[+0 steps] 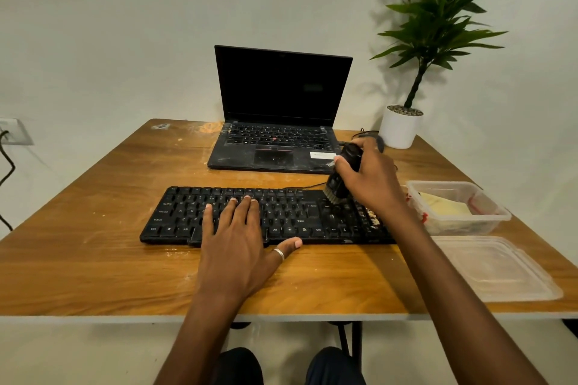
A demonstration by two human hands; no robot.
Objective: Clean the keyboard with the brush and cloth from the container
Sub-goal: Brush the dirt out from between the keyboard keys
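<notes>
Spanning most of the view, the wooden bench point(93, 259) carries everything w/in arm's reach. Laptop point(281, 87) stands open at the back, clear of the work area; potted plant point(444, 9) is at the far right corner. Keyboard point(281, 212) lies across front centre, close enough for both hands. Container point(497, 212) stands just right of the keyboard, uncovered, w/ its lid point(494, 269) flat on the bench nearer the edge, prob. so tools lift out w/o fuss. Left grip point(237, 241) lies flat, fingers straight, pressing the middle keys, likely to stop the keyboard sliding under strokes. Right grip point(369, 181) is curled round the brush point(339, 184), handle tilted away, bristles down on the right-hand key block beside pale crumbs point(370, 216). Yellowish cloth point(444, 206) lies in the container; wiping step prob. not yet begun.
</notes>
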